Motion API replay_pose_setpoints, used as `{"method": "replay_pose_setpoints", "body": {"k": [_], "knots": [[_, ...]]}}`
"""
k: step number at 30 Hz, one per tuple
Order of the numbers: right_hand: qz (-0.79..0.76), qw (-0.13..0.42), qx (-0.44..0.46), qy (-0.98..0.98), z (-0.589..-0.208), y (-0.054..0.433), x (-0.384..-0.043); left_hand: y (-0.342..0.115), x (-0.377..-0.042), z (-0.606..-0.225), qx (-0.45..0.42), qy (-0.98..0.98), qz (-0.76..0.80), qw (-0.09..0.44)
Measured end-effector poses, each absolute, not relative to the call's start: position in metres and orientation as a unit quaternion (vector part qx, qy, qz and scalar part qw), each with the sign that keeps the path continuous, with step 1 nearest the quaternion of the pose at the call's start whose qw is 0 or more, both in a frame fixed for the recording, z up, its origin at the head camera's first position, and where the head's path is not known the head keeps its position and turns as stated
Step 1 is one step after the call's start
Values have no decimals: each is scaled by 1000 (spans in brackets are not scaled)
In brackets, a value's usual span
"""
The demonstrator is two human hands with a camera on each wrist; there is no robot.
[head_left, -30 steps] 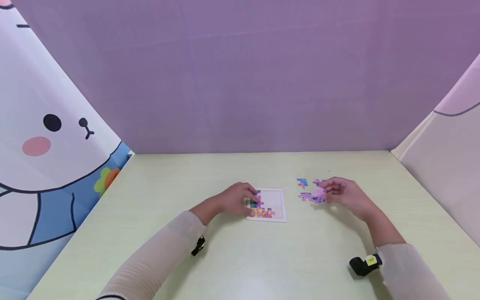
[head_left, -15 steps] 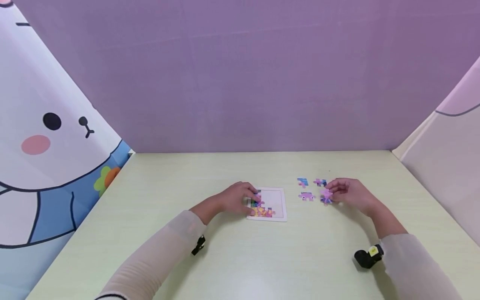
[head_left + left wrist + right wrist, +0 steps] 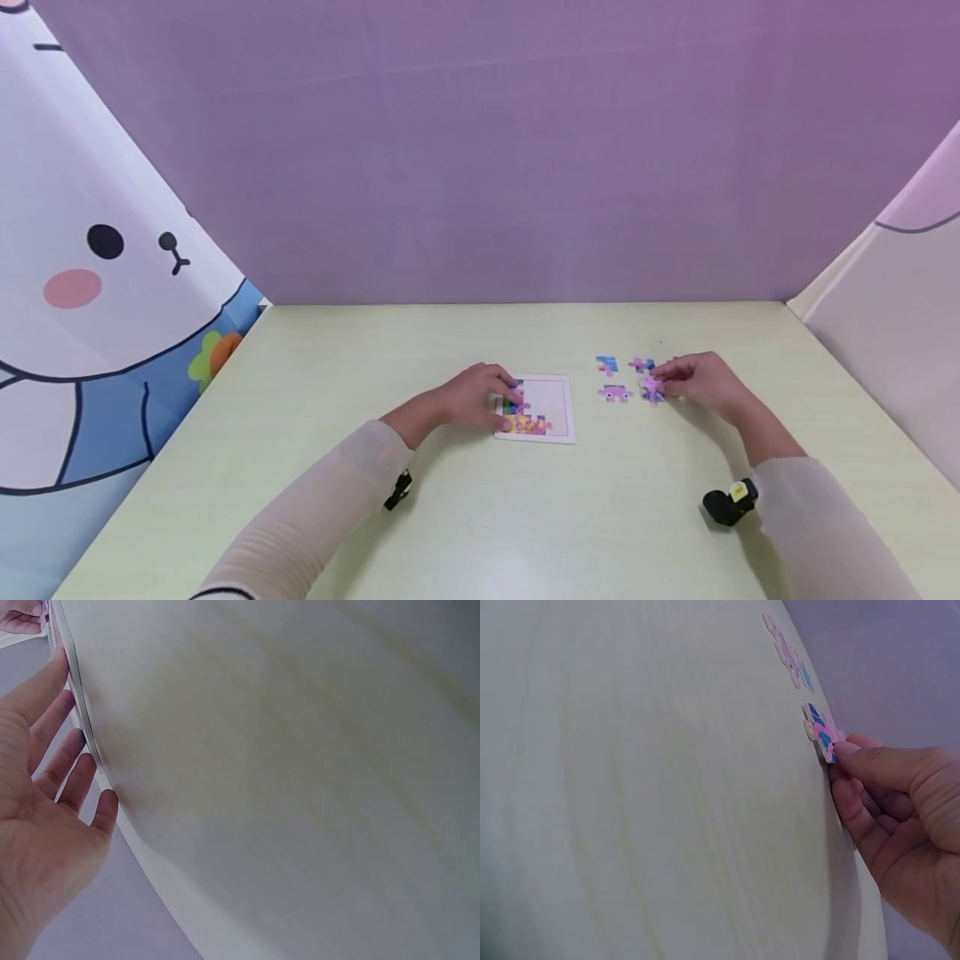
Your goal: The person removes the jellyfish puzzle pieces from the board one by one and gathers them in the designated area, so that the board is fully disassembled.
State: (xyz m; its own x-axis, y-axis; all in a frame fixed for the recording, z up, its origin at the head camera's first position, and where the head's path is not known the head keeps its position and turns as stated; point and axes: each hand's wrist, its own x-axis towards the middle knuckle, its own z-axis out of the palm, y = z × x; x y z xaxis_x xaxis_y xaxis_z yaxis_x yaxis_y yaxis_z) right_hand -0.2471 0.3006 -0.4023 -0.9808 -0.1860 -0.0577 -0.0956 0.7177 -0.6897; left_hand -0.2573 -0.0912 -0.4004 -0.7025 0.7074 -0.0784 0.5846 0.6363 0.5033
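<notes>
My left hand (image 3: 474, 397) rests at the left edge of a white puzzle tray (image 3: 561, 408), with its fingers extended over the joined pieces (image 3: 525, 425) along the left and bottom of the tray. In the left wrist view those fingers lie relaxed along the tray's edge. To the right of the tray, my right hand (image 3: 701, 383) pinches a pink and blue puzzle piece (image 3: 823, 735) between thumb and fingers, just at the table top. Left of it lies a pink piece with eyes (image 3: 615, 392). Behind are a blue piece (image 3: 607, 364) and a pink and dark blue piece (image 3: 641, 364).
A pale wooden table (image 3: 480, 517) carries everything. A purple cloth (image 3: 480, 167) stands along its back edge. Printed cloth with a cartoon face (image 3: 135, 333) hangs at the left, and a pale cloth (image 3: 892, 333) at the right.
My right hand has moved a little to the right with the pink and blue piece, away from the piece with eyes. The left hand and tray have stayed in place.
</notes>
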Motion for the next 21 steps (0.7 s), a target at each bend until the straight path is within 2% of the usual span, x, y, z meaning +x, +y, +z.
{"method": "replay_pose_setpoints", "body": {"k": [21], "knots": [[-347,30,-95,933,-405,301,-240,-91,-258,-402,363,894,227,132]]}}
